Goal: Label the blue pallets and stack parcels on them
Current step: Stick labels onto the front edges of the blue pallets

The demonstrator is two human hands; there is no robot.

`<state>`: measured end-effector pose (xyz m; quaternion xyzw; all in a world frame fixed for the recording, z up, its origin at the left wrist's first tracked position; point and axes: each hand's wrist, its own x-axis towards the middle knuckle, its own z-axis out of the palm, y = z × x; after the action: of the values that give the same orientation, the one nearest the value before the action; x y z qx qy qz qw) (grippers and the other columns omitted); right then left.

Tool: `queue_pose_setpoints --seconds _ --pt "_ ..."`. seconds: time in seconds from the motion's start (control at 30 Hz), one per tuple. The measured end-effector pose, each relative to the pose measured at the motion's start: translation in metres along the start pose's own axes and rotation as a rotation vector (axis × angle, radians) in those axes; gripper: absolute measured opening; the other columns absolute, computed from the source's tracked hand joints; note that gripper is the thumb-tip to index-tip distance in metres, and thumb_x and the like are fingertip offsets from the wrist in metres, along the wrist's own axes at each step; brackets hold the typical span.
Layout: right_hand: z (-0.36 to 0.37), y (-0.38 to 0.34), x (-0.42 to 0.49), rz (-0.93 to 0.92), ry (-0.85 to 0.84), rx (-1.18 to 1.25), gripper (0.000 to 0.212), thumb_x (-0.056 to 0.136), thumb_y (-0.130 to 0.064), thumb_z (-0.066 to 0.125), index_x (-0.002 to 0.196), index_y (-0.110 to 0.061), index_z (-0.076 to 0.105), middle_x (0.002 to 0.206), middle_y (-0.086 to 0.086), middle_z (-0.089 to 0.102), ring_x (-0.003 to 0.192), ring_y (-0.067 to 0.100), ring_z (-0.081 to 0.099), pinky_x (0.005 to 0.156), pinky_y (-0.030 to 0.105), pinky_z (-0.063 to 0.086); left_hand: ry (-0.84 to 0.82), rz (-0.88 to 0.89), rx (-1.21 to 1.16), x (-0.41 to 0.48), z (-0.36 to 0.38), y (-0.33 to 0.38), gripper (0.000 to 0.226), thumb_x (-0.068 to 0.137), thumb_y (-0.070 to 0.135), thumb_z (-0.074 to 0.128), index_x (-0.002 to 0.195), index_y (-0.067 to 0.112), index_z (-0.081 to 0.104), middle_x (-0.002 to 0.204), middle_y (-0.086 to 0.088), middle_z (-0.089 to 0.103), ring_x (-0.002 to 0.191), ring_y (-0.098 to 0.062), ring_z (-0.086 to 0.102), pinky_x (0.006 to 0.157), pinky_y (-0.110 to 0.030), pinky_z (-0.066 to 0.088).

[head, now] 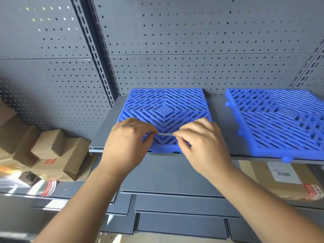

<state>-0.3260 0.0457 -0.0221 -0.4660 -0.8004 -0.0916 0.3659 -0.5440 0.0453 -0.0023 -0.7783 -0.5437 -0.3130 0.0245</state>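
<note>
Single view: head-worn, wide-angle. Faces forward and slightly down onto a grey metal shelf (219, 111), at arm's reach. Grey perforated back panel (192, 50) at 12 o'clock. Square blue plastic lattice pallet (164, 106) centred. Second blue lattice pallet (280, 123) at 3 o'clock.

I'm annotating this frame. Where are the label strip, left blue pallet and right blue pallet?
label strip (165, 134), head view, its bare middle.
left blue pallet (162, 110), head view, centre square.
right blue pallet (287, 120), head view, top grid.

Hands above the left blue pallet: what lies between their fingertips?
A thin white strip, pinched by the left hand and the right hand; head view.
</note>
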Motion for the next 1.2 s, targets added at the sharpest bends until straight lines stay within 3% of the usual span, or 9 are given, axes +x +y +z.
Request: queue_pose_setpoints --seconds 0.23,0.43,0.67,0.77,1.0,1.2 --pt "0.011 -0.008 -0.011 0.014 -0.007 -0.025 0.014 0.089 -0.020 0.066 0.078 -0.018 0.074 0.084 -0.007 0.071 0.077 0.028 0.055 0.066 0.040 0.042 -0.025 -0.002 -0.050 -0.016 0.005 -0.013 0.019 0.082 0.014 0.066 0.092 0.021 0.081 0.087 0.009 0.076 0.087 -0.027 0.069 0.080 -0.046 0.054" --pt "0.014 -0.010 -0.018 0.000 0.007 -0.022 0.015 0.090 -0.023 0.068 0.078 -0.019 0.075 0.091 -0.012 0.075 0.080 0.025 0.059 0.070 0.037 0.042 0.003 0.033 -0.036 -0.024 0.007 -0.018 0.009 0.087 0.031 0.070 0.088 0.028 0.079 0.090 0.014 0.076 0.091 -0.020 0.068 0.077 -0.038 0.049" --pt "0.019 -0.008 -0.024 -0.013 0.054 -0.033 0.012 0.089 -0.021 0.070 0.079 -0.019 0.076 0.095 -0.013 0.075 0.082 0.025 0.061 0.072 0.041 0.045 0.029 0.006 -0.054 -0.028 0.010 -0.022 0.008 0.087 0.034 0.073 0.088 0.031 0.080 0.091 0.017 0.076 0.092 -0.017 0.066 0.079 -0.026 0.035" --pt "0.020 -0.007 -0.025 -0.018 0.058 -0.036 0.011 0.090 -0.022 0.070 0.081 -0.021 0.076 0.096 -0.014 0.074 0.083 0.025 0.061 0.073 0.041 0.045 0.020 -0.012 -0.072 -0.028 0.009 -0.023 0.007 0.087 0.033 0.074 0.088 0.030 0.080 0.092 0.017 0.076 0.093 -0.017 0.066 0.081 -0.026 0.038" --pt "0.017 -0.007 -0.024 0.010 0.023 -0.032 0.009 0.091 -0.025 0.069 0.088 -0.019 0.075 0.093 -0.011 0.072 0.084 0.024 0.060 0.074 0.041 0.045 0.006 -0.046 -0.072 -0.028 0.010 -0.019 0.006 0.085 0.024 0.082 0.088 0.028 0.079 0.092 0.015 0.075 0.092 -0.020 0.067 0.081 -0.037 0.049" --pt "0.005 -0.001 -0.023 0.060 0.020 -0.011 0.011 0.089 -0.030 0.071 0.093 -0.021 0.075 0.096 -0.011 0.072 0.088 0.022 0.061 0.078 0.038 0.044 0.044 -0.060 -0.075 -0.027 0.006 -0.008 0.012 0.082 0.030 0.072 0.091 0.024 0.078 0.094 0.011 0.074 0.091 -0.022 0.067 0.081 -0.043 0.053"
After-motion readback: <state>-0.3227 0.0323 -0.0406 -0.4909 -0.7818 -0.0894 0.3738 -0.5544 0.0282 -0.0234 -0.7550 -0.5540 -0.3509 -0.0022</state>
